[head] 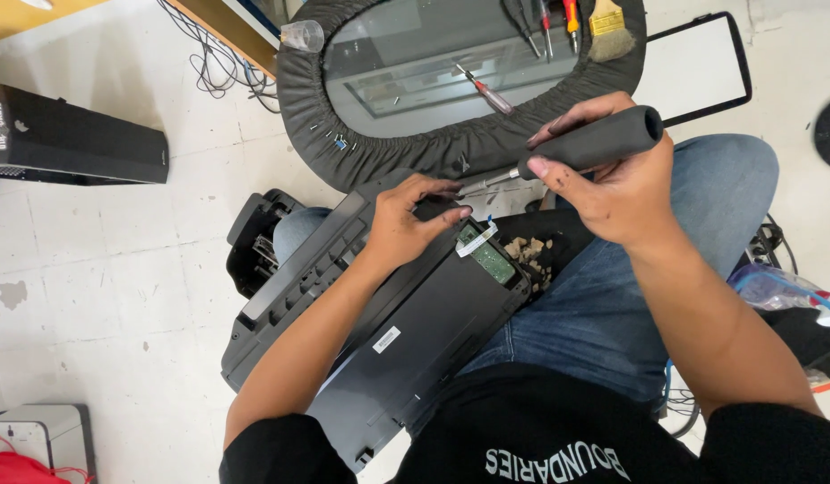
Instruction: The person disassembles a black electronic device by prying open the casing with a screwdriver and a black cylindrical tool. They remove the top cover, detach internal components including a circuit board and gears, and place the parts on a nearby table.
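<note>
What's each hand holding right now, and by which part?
The right hand grips a screwdriver by its thick dark handle. The left hand presses on the printer near the tip, gripping nothing.

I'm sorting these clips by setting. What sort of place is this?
Probably an electronics repair workshop. A dark grey opened printer lies across the person's lap, the right hand holds a screwdriver, and more screwdrivers and a brush lie on a round glass-topped table.
</note>
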